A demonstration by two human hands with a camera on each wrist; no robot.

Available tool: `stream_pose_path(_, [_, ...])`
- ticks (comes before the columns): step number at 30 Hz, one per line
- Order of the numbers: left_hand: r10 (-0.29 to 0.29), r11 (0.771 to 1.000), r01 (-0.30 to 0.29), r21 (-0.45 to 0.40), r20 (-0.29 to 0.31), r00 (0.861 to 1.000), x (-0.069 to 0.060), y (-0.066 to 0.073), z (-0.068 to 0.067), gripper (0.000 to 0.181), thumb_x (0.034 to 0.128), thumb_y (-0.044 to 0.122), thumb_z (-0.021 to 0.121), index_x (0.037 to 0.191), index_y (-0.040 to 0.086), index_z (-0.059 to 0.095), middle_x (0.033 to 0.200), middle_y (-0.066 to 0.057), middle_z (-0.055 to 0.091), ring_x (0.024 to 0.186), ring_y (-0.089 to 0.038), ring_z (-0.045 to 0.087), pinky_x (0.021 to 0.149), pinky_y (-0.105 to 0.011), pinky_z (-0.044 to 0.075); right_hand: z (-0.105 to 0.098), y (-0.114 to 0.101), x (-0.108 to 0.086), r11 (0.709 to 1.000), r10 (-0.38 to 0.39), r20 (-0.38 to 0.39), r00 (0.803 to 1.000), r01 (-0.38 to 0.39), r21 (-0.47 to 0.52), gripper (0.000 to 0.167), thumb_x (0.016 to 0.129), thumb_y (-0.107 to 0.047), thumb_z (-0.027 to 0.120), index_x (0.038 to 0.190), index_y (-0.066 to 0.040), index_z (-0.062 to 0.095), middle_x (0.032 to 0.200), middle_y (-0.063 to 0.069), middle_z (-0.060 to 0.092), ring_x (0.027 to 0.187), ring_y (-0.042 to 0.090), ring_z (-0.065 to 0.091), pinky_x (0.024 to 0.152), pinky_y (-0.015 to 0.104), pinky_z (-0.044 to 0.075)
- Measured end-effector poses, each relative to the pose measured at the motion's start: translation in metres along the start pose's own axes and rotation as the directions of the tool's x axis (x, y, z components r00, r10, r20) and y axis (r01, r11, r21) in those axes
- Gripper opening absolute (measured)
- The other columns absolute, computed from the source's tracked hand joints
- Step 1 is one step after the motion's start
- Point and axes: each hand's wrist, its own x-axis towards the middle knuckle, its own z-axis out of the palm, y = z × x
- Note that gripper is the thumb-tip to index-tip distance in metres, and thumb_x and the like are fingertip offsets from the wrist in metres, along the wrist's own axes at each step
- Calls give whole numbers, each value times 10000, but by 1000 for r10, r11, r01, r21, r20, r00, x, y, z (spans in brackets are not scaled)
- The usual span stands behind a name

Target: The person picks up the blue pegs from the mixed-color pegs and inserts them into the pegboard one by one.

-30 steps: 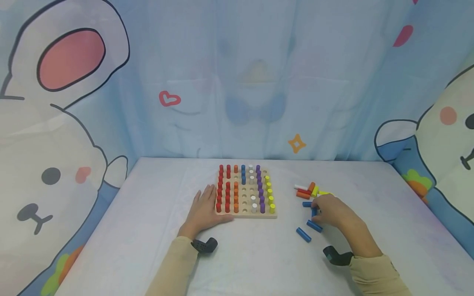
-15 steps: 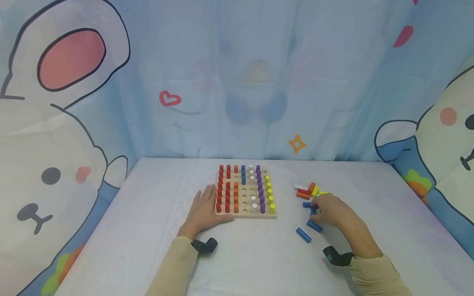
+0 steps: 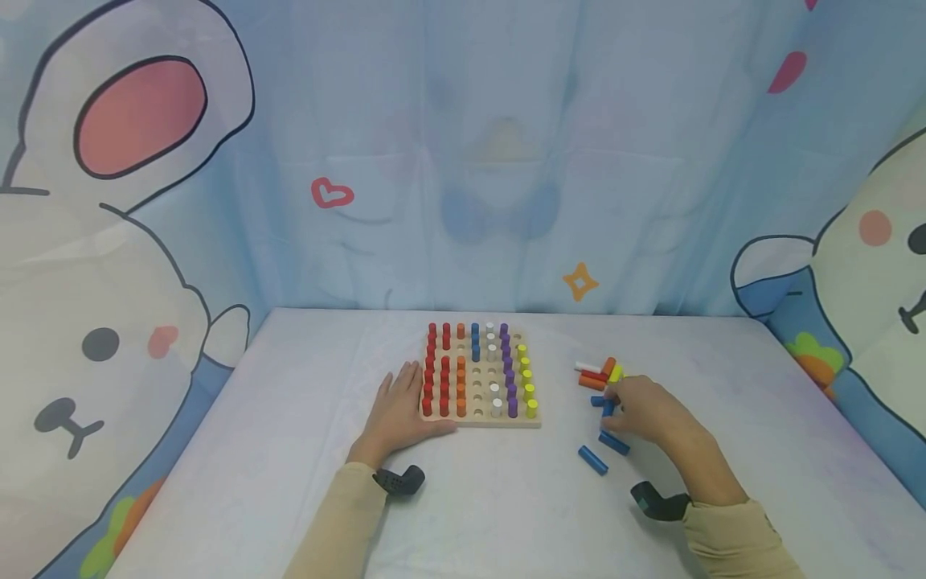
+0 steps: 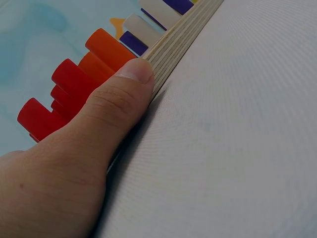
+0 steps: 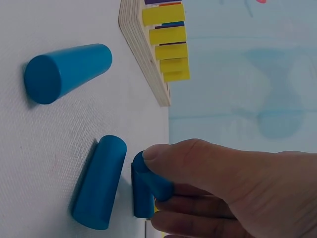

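A wooden pegboard (image 3: 485,422) carries upright rows of red, orange, blue, white, purple and yellow pegs, with some bare holes. Against its near left corner rests my left hand (image 3: 394,414), its fingers along the left side. In the left wrist view, the thumb (image 4: 116,96) presses the board's front edge near the orange pegs. To the right of the board, my right hand (image 3: 654,414) pinches a blue peg (image 5: 156,183) between thumb and fingers, tilted just above the table. Other blue pegs lie close by: one behind it (image 5: 142,198), one nearer (image 5: 99,182) and one farther left (image 5: 68,73).
Beyond the right hand lies a small pile of loose pegs: a white peg (image 3: 587,367), a red peg (image 3: 595,375), orange pegs (image 3: 592,383) and a yellow peg (image 3: 615,373). A white cloth (image 3: 492,498) covers the table. A printed curtain (image 3: 499,241) hangs behind.
My right hand has shifted slightly left with the blue peg between its fingers. A yellow peg at the pile is now covered by that hand. My left hand and the pegboard stay put.
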Motion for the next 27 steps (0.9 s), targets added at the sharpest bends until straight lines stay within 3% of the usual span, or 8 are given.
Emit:
stream_pose_path(6, [8,1000,-8,-3,0,1000,0,-1,1,1227,636,849,554,1525,93,174,1601,-48,174,1489,-200,101,1219,-453,47,1,0,2,1000,-6,-18,1000,6,-1,445,771,-279,782,1096,-2,657,964,102,669,857,219,587,824,449,558])
stream_pose_path(13, [11,1000,-11,-1,-1,1000,1,-1,1,1227,638,850,552,1524,89,175,1601,-47,175,1489,-199,102,1219,-453,49,1,-2,4,999,-8,-41,999,9,40,465,767,-243,787,1108,20,613,960,118,666,828,213,589,794,432,570])
stream_pose_path(19, [8,1000,-8,8,0,1000,2,-1,1,1225,640,852,547,1526,95,170,1602,-45,172,1489,-194,98,1220,-451,45,2,-4,3,995,3,-50,999,2,102,529,764,-215,790,1207,-6,591,1039,143,662,882,233,607,799,432,573])
stream_pose_path(23, [6,1000,-6,9,2,1000,2,-2,1,1231,635,860,541,1526,99,166,1602,-41,171,1490,-192,97,1220,-449,45,3,-4,3,994,-22,-82,996,30,105,536,756,-192,796,1224,-21,599,1061,142,646,860,208,596,782,409,578])
stream_pose_path(27, [8,1000,-8,-6,-1,1000,1,-1,0,1232,632,855,549,1524,91,177,1600,-49,177,1489,-203,106,1218,-459,52,4,-2,3,990,-101,-163,981,116,86,401,726,-113,810,1089,-39,656,988,98,641,810,176,589,757,384,581])
